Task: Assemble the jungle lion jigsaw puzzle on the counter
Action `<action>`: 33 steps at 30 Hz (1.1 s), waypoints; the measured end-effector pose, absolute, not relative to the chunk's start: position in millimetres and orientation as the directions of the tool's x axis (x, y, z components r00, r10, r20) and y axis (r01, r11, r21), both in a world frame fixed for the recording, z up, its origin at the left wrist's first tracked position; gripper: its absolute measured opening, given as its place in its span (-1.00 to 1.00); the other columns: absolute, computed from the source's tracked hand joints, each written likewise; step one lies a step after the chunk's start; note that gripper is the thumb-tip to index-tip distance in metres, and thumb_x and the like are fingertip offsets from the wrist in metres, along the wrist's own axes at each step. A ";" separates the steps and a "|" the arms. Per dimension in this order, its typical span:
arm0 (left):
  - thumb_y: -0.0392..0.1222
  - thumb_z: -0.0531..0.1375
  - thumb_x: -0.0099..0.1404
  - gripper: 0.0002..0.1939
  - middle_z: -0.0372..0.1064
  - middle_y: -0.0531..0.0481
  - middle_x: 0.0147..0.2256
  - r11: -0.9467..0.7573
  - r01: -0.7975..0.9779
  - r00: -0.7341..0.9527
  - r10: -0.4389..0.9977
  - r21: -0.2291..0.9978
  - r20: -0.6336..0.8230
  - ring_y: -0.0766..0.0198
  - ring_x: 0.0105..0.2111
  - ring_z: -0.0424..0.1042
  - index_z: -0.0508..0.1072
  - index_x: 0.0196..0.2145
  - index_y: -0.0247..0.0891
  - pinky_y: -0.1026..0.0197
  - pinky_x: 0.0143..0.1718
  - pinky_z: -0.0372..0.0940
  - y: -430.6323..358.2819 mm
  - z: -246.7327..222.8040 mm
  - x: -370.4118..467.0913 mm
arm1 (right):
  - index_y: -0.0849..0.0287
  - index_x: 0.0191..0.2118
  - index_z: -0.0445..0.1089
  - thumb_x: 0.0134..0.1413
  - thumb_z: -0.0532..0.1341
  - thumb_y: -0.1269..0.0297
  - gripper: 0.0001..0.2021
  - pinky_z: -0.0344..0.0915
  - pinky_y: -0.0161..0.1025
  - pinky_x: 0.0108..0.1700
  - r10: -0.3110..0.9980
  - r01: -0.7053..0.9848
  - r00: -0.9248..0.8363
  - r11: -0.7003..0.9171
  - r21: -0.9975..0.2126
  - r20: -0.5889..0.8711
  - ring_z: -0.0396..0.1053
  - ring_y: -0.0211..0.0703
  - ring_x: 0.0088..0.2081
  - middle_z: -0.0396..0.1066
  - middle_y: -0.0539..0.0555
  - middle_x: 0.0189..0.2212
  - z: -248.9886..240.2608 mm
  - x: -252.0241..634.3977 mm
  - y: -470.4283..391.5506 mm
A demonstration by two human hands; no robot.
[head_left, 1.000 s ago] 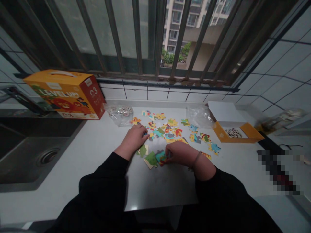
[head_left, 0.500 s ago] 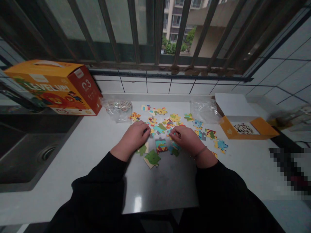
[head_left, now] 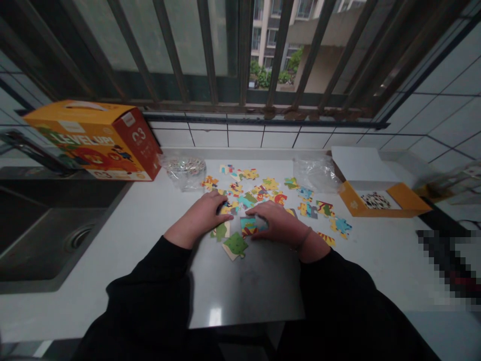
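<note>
My left hand (head_left: pixel 203 212) rests low over the counter, thumb and forefinger apart beside small blue and yellow puzzle pieces (head_left: pixel 233 208). Fingers spread, my right hand (head_left: pixel 278 221) curves around the right side of a blue, red and yellow puzzle piece (head_left: pixel 247 226); whether it touches the piece I cannot tell. Nearer to me lies a green puzzle piece (head_left: pixel 235 245). Another green and cream piece (head_left: pixel 221 230) is just below my left hand. Beyond both hands, several colourful pieces (head_left: pixel 248 200) are scattered flat. The right hand and wrist hide part of the spread.
An orange box (head_left: pixel 97 140) stands at the left by the sink (head_left: pixel 67 220). Plastic bags (head_left: pixel 185 170) (head_left: pixel 315 173) lie along the back. At the right is an open box (head_left: pixel 383 200) with spotted contents. A barred window is behind the white counter (head_left: pixel 150 215).
My right hand has moved left and closer to me, its fingers going from a pinch to spread. My left thumb and forefinger have parted. The view has shifted slightly.
</note>
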State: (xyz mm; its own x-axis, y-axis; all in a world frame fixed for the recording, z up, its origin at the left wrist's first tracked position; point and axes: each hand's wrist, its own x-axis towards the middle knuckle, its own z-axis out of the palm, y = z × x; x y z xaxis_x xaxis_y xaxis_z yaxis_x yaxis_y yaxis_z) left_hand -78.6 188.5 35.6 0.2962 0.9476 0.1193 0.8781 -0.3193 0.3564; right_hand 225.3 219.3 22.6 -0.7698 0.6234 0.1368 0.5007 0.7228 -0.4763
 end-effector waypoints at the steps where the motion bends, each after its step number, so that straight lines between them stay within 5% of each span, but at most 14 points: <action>1: 0.05 0.51 0.31 -0.50 0.54 -0.25 0.04 -0.314 0.879 0.293 0.949 0.358 0.113 -0.15 0.09 0.51 0.61 0.11 -0.21 -0.09 0.18 0.39 188.9 35.0 -78.2 | 0.04 0.28 0.58 0.08 0.63 -0.05 -0.32 0.40 0.15 0.32 0.632 0.509 -0.763 0.716 -0.479 0.134 0.54 0.25 0.24 0.62 0.20 0.22 23.0 225.5 219.8; 6: 0.02 0.47 0.34 -0.65 0.52 -0.18 -0.09 -0.292 0.876 0.277 0.956 0.385 0.096 -0.06 -0.06 0.49 0.59 -0.06 -0.23 -0.03 0.02 0.40 188.6 37.6 -76.3 | 0.07 0.24 0.59 0.14 0.59 -0.05 -0.38 0.43 0.10 0.25 0.652 0.514 -0.745 0.694 -0.504 0.138 0.58 0.19 0.17 0.65 0.23 0.15 26.9 225.4 220.3; 15: -0.05 0.39 0.42 -0.71 0.53 -0.19 -0.01 -0.348 0.844 0.307 0.937 0.408 0.164 -0.06 0.02 0.50 0.58 0.02 -0.19 -0.05 0.10 0.38 185.1 42.8 -72.5 | 0.13 0.34 0.52 0.15 0.60 -0.01 -0.28 0.42 0.09 0.25 0.655 0.503 -0.742 0.686 -0.526 0.144 0.57 0.16 0.14 0.63 0.25 0.15 29.3 224.3 217.5; 24: 0.02 0.43 0.37 -0.74 0.57 -0.12 -0.12 -0.360 0.852 0.337 0.933 0.381 0.127 -0.01 -0.10 0.51 0.59 -0.12 -0.16 0.00 -0.01 0.36 178.4 58.1 -74.6 | 0.09 0.32 0.53 0.21 0.54 -0.03 -0.37 0.44 0.09 0.27 0.693 0.528 -0.699 0.665 -0.528 0.175 0.56 0.16 0.18 0.62 0.24 0.18 29.6 228.2 217.6; 33: -0.05 0.27 0.43 -0.73 0.47 0.02 -0.45 -0.258 0.866 0.299 0.954 0.428 -0.031 0.17 -0.44 0.36 0.51 -0.43 -0.15 0.10 -0.32 0.16 177.8 68.8 -83.9 | 0.06 0.41 0.43 0.21 0.53 0.00 -0.28 0.42 0.15 0.36 0.742 0.539 -0.635 0.624 -0.566 0.214 0.52 0.20 0.30 0.57 0.25 0.28 21.3 230.5 220.2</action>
